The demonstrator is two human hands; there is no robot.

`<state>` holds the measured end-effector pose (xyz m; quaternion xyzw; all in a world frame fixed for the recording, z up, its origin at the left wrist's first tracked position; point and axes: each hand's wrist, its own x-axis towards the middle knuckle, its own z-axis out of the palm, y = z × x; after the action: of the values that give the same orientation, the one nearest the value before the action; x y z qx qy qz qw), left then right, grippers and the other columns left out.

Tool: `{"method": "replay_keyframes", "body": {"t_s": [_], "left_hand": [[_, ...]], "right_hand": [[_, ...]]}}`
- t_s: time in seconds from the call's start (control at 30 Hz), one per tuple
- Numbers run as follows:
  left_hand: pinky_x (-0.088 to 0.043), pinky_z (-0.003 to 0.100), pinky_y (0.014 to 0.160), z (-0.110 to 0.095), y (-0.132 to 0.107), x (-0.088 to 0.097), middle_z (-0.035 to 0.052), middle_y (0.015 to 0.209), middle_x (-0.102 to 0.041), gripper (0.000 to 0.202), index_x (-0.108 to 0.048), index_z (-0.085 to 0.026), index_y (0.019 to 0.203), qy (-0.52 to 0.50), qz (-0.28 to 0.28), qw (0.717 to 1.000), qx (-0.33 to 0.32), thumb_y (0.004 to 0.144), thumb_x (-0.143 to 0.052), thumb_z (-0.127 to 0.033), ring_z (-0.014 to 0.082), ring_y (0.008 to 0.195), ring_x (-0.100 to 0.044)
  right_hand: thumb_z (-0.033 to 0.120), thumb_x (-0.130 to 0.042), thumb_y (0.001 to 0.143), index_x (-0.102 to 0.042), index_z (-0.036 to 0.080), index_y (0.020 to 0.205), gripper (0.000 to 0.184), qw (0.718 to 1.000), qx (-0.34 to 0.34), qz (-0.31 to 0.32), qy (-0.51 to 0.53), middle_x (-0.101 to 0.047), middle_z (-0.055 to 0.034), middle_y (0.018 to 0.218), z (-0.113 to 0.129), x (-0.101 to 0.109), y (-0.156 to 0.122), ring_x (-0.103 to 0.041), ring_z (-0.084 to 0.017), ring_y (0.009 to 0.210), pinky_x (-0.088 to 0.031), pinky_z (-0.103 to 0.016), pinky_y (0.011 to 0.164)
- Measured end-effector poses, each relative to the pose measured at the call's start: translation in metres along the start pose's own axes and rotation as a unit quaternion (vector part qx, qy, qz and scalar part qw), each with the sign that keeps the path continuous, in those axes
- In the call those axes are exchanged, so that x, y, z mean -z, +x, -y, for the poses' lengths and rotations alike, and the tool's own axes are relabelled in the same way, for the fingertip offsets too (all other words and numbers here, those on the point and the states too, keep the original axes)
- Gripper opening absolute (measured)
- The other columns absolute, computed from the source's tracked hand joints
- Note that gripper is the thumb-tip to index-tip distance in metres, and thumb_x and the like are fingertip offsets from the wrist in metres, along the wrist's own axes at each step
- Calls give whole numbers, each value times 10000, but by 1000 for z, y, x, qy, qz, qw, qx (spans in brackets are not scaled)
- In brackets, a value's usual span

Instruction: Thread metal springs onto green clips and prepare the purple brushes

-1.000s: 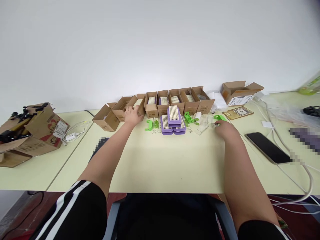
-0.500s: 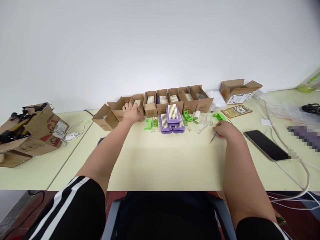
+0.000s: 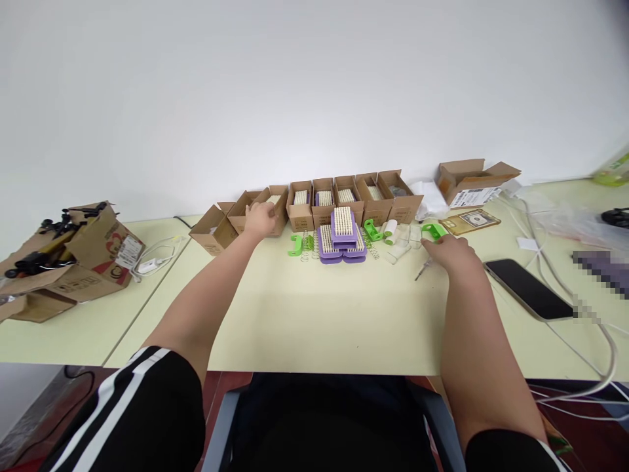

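Note:
My left hand (image 3: 260, 220) is at the front of a narrow cardboard box (image 3: 279, 223), its fingers curled over the edge. Cream pegs (image 3: 273, 199) show inside that box. On the right, my right hand (image 3: 451, 253) is low over the table, with its fingers bent and partly hidden. A slim metal tool (image 3: 422, 270), like a small screwdriver, sticks out from under it toward the lower left. Just beyond this hand lies a green plastic bracket (image 3: 434, 231). Purple trays of cream pegs (image 3: 343, 223) are stacked between my hands.
Open cardboard boxes (image 3: 324, 215) line the wall. Springs (image 3: 316, 246), green parts (image 3: 295, 246) and clear plastic pieces (image 3: 399, 252) surround the purple trays. A phone (image 3: 528, 288) and white cables (image 3: 540, 252) lie at right. A large carton (image 3: 93, 262) holding black items stands at left.
The fingers of my left hand have come from spread to curled at the box. My right hand has shifted slightly forward. The whole view has moved a little to the left.

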<state>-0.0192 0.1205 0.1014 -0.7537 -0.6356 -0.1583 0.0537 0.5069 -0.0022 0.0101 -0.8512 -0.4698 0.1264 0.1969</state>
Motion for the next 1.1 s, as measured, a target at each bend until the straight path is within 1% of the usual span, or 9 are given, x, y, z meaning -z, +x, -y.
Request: {"method": "replay_keyframes", "body": {"t_s": [0.1,0.3,0.47,0.57,0.63,0.7,0.83,0.97,1.1], "left_hand": [[-489,536,1059,1,-1,15,110,1103,-710,205,-655,-238,1046,-41,-38,998,-7,902,-568,-355,359,1240,-549],[-515,495,1029,6,-24,69,80,1101,-669,170,-601,-228,1015,-66,-143,987,-45,959,-569,-385,320,1179,-557],[-517,519,1019,1,-104,107,59,1014,-653,164,-595,-248,962,-93,-189,970,-119,958,-651,-402,300,1079,-602],[-537,512,968,-9,-161,111,58,1002,-668,139,-611,-255,988,-136,-172,954,-206,945,-708,-345,286,1029,-626],[-555,497,942,-17,-192,107,67,1033,-684,129,-621,-261,998,-176,-133,938,-268,932,-731,-273,277,1040,-641],[-553,502,999,-28,-213,100,61,1047,-702,150,-639,-276,1005,-195,-75,922,-326,917,-736,-202,269,1085,-647],[-430,562,1229,-49,-236,81,28,1146,-738,221,-663,-308,981,-217,-4,887,-407,879,-740,-127,256,1209,-642],[-424,576,1251,-55,-248,60,40,1249,-716,220,-654,-304,975,-257,4,874,-412,879,-732,-122,261,1290,-603],[-476,612,1204,-45,-256,42,98,1378,-616,269,-679,-283,995,-259,-39,882,-391,829,-774,-94,332,1435,-476]], "right_hand": [[741,-533,909,-607,169,1415,768,998,-38,-34,21,-512,-286,1450,6,8,-7,-508,-496,1340,-451,-624,1090],[722,-501,949,-569,218,1468,727,995,-7,-86,56,-505,-243,1496,17,17,-20,-461,-475,1400,-419,-594,1162],[564,-443,1036,-576,246,1426,520,972,133,-179,80,-567,-178,1426,47,24,-48,-456,-368,1424,-356,-510,1233],[433,-417,1077,-596,259,1386,398,918,268,-250,153,-579,-152,1429,81,35,-90,-497,-337,1397,-427,-519,1169],[379,-464,1072,-635,284,1335,327,877,362,-251,193,-628,-122,1391,106,43,-126,-547,-332,1361,-454,-526,1141],[334,-536,1048,-676,308,1266,261,838,441,-227,228,-695,-94,1289,130,51,-160,-623,-329,1263,-473,-533,1114],[296,-573,1047,-741,295,1125,185,781,595,-8,192,-776,-51,1065,166,62,-205,-711,-268,1016,-556,-427,905],[337,-546,1078,-768,246,1031,244,760,626,163,61,-783,-51,1016,184,64,-218,-719,-225,939,-553,-368,835],[308,-670,1002,-739,264,1223,236,752,617,233,-8,-736,-69,1287,187,54,-222,-698,-257,1162,-563,-406,986]]}}
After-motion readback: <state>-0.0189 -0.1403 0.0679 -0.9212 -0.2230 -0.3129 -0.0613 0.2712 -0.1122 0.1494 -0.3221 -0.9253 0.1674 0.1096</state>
